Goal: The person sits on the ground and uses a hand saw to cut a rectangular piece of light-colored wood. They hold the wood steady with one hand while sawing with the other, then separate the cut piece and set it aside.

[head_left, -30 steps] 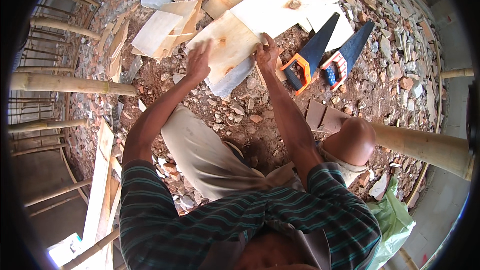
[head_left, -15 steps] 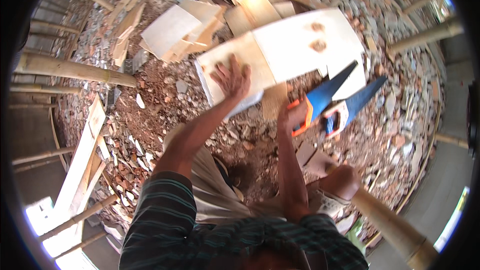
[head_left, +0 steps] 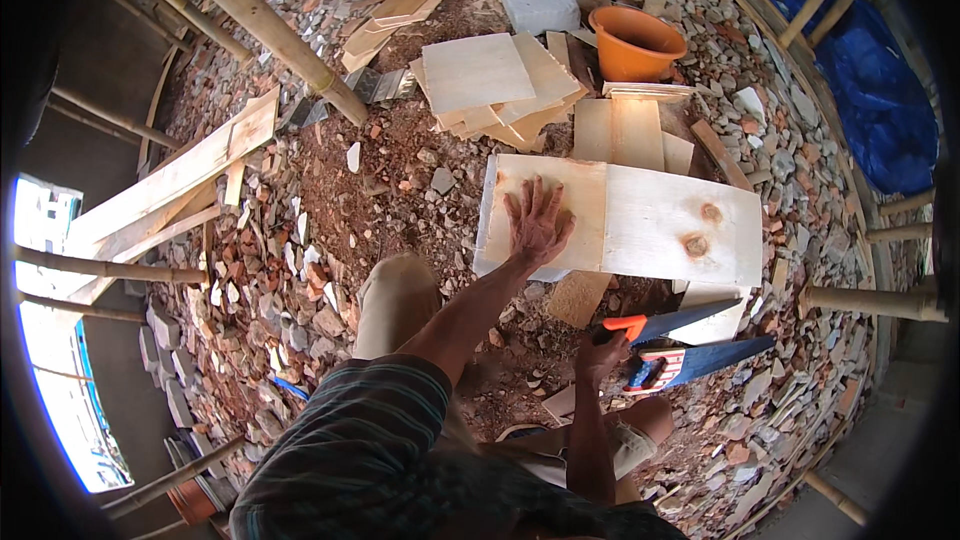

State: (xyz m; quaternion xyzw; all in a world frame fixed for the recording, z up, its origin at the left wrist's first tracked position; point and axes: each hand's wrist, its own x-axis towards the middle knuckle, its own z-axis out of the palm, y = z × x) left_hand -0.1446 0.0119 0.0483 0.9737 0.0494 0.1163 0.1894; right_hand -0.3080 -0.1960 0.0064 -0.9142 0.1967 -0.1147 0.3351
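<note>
My left hand point(head_left: 539, 224) lies flat with spread fingers on the left part of a pale wooden board point(head_left: 665, 220). A seam or line crosses the board, and two dark knots show on its right part. Under its left end is a whitish block point(head_left: 483, 250), mostly hidden. My right hand point(head_left: 600, 353) grips the orange and black handle of a handsaw point(head_left: 680, 320), whose dark blade points right, below the board's lower edge. Just beneath it, a second handsaw point(head_left: 715, 358) with a blue blade and a red, white and blue handle rests on the rubble.
Beyond the board lie stacked plywood pieces point(head_left: 475, 75), an orange bucket point(head_left: 637, 43) and a whitish block point(head_left: 537, 0). Bamboo poles point(head_left: 265, 25) stand at the left and right. Long planks point(head_left: 180, 185) lean at left. A blue tarp point(head_left: 880, 90) hangs far right. Broken bricks cover the ground.
The view has shifted, so the board and saws appear lower and further right. The saw in my right hand now points more to the right. My left hand stays on the board.
</note>
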